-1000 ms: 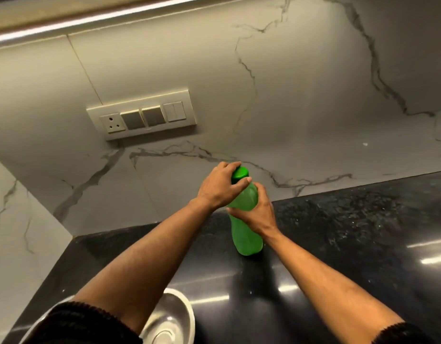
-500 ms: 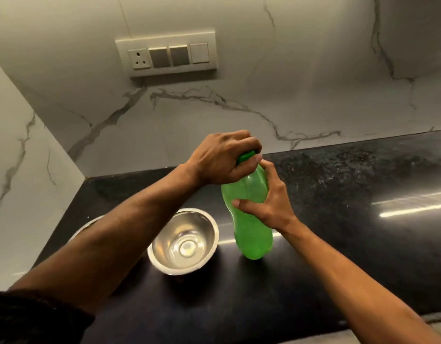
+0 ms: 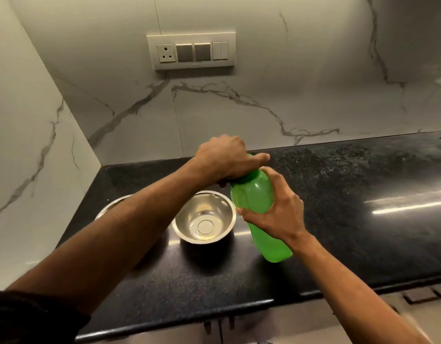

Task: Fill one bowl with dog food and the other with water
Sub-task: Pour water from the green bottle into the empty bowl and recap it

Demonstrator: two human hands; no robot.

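Observation:
A green plastic bottle (image 3: 258, 197) is tilted to the left, its base close above or resting on the black counter (image 3: 338, 219). My right hand (image 3: 279, 214) wraps its middle. My left hand (image 3: 224, 157) is closed over the dark green cap (image 3: 246, 178) at its top. An empty steel bowl (image 3: 204, 217) stands just left of the bottle. A second steel bowl (image 3: 113, 204) lies further left, mostly hidden under my left forearm. No dog food is in view.
A marble wall with a switch panel (image 3: 192, 49) rises behind the counter, and a side wall closes the left corner. The counter's front edge (image 3: 239, 309) runs below, with cabinet fronts under it.
The bottle has tilted left toward the bowl and sits nearer to me. My view has dropped, showing both bowls and the counter's front edge. Both hands keep their grips.

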